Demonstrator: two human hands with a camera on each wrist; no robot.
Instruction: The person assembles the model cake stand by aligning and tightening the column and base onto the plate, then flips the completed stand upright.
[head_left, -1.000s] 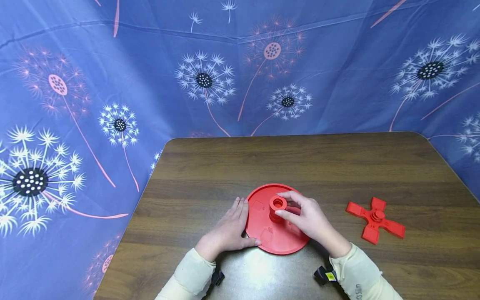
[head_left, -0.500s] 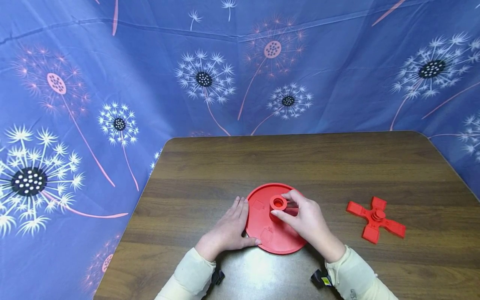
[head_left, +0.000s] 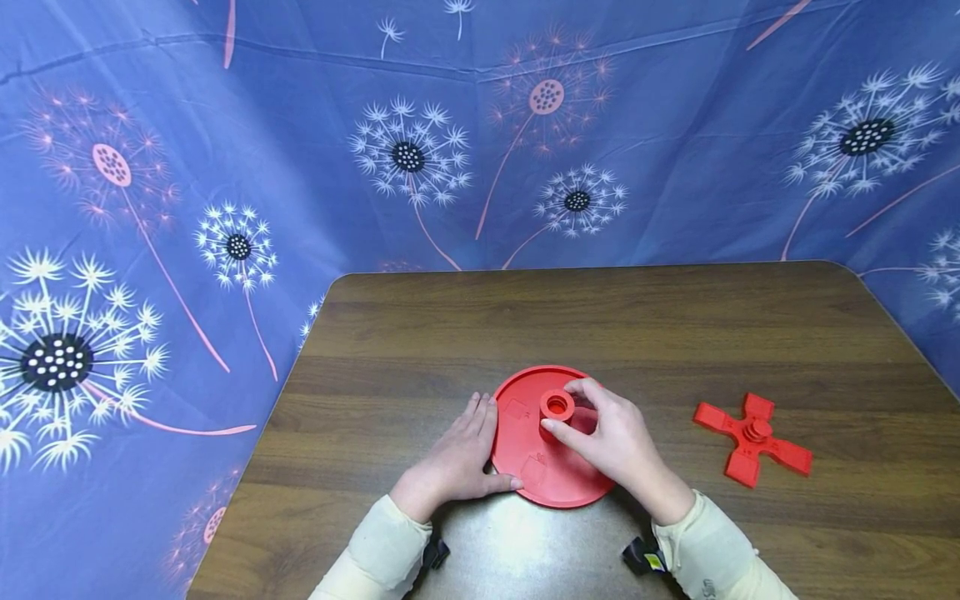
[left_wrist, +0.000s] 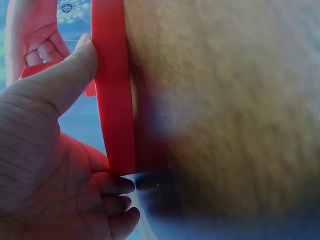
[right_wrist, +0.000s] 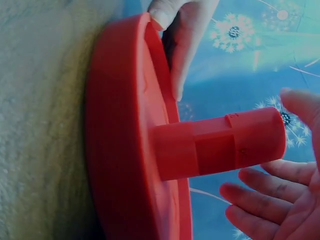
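Note:
A round red base [head_left: 558, 492] with a raised rim lies flat on the table. From its middle rises a hollow red post [right_wrist: 215, 145], ringed at the top and standing upright. My left hand [head_left: 456, 457] rests against the base's left rim, fingers straight and thumb over the near edge; the left wrist view shows that thumb on the rim. My right hand [head_left: 617, 437] is around the post's top, thumb and index finger on opposite sides. In the right wrist view a small gap separates thumb and post; the other fingers are loosely bent.
A red cross-shaped piece [head_left: 742, 467] with a round knob at its centre lies to the right on the wooden table [head_left: 420, 325]. Behind the table hangs a blue cloth [head_left: 300, 150] printed with dandelions.
My right thumb has shifted left and my index finger right around the post's top, spreading slightly apart. The left hand, base and cross-shaped piece have stayed in place.

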